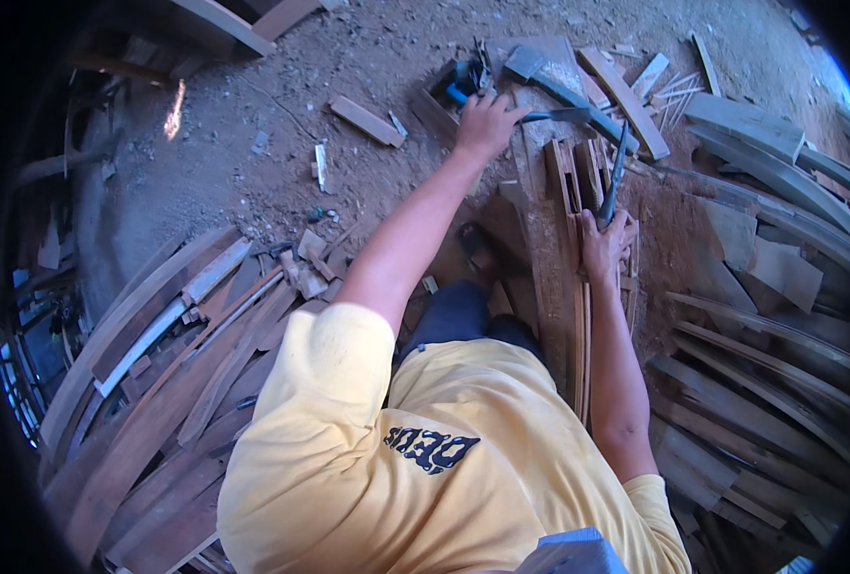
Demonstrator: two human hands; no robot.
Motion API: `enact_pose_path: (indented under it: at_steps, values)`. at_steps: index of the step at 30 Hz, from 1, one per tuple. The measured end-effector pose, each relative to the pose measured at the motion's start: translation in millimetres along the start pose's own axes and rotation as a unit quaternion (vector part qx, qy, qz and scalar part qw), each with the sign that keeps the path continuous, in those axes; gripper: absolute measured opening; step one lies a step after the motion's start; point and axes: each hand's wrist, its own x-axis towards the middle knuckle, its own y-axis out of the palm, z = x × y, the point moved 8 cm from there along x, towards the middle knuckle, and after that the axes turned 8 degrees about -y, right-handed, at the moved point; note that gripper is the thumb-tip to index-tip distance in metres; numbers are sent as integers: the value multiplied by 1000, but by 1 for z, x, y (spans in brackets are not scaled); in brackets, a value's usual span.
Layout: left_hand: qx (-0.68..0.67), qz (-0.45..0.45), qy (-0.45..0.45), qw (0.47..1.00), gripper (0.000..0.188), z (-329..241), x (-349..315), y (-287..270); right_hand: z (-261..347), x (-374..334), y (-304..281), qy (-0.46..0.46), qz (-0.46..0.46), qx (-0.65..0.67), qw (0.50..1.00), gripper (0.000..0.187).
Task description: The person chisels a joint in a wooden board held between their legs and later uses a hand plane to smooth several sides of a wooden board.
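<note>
My left hand (pixel 485 126) reaches to a small wooden tool box (pixel 435 117), thumb spread away from the fingers; its fingertips are partly hidden among the tools. Inside the box show a blue item (pixel 459 93) and dark metal tools. Beside the thumb lies a dark, tapered tool (pixel 561 115). My right hand (pixel 605 247) is closed round a long dark chisel (pixel 617 172), its narrow end pointing away from me. That hand rests over narrow, slotted wooden pieces (pixel 565 177) lying on a long plank. A long-handled mallet (pixel 559 91) lies just beyond.
Curved timber (pixel 770 330) is stacked along the right, and more boards (pixel 171 383) pile up at the left. A short wood block (pixel 367 121) and scraps lie on the dirt floor (pixel 281 115). Thin offcuts (pixel 676 93) are scattered behind the mallet.
</note>
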Motion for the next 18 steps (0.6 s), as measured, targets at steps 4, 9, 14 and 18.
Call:
enact_pose_path:
  at_steps: [4,9,14,18]
  values:
    - [-7,42,54,998,42,-14,39,58,-6,1,11,-8,21,-27,999,63]
    - [-67,36,27,997,58,-35,33,53,4,5,7,-28,74,-29,996,60]
    - [-215,-27,-154,964,60,27,-9,7,-2,12,4,-39,84,-79,993,70]
    - [-212,-34,-326,920,58,120,-115,9,-35,36,20,-82,194,-28,977,70]
